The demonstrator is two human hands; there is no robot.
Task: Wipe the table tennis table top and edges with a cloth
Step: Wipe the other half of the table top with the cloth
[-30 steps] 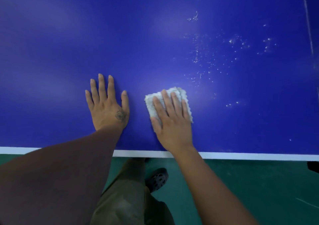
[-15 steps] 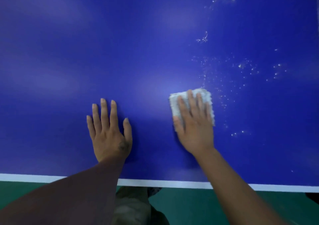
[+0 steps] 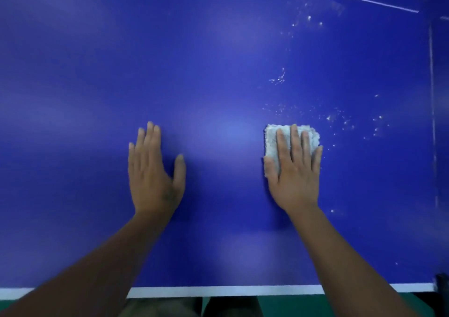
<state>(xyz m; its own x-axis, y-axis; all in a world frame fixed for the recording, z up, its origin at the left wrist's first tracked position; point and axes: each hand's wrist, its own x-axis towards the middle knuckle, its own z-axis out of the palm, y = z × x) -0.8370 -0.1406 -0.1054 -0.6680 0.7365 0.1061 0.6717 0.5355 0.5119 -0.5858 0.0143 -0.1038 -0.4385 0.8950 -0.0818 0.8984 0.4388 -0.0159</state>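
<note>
- Cloth (image 3: 271, 144) looks soft, light and limp. I judge it will bunch or skid unless pressed flat, so it is best worked under a spread palm rather than held by a corner.
- It is a small, pale grey-white folded pad with a nubbly weave. It lies on the blue table top (image 3: 218, 73), right of centre and well in from the near white edge (image 3: 218, 291).
- Right hand (image 3: 295, 173) presses it with straight fingers laid over it.
- Left hand (image 3: 155, 171) rests flat on bare table, fingers straight, holding nothing.
- White specks (image 3: 340, 120) lie just beyond the cloth, to the far right.
</note>
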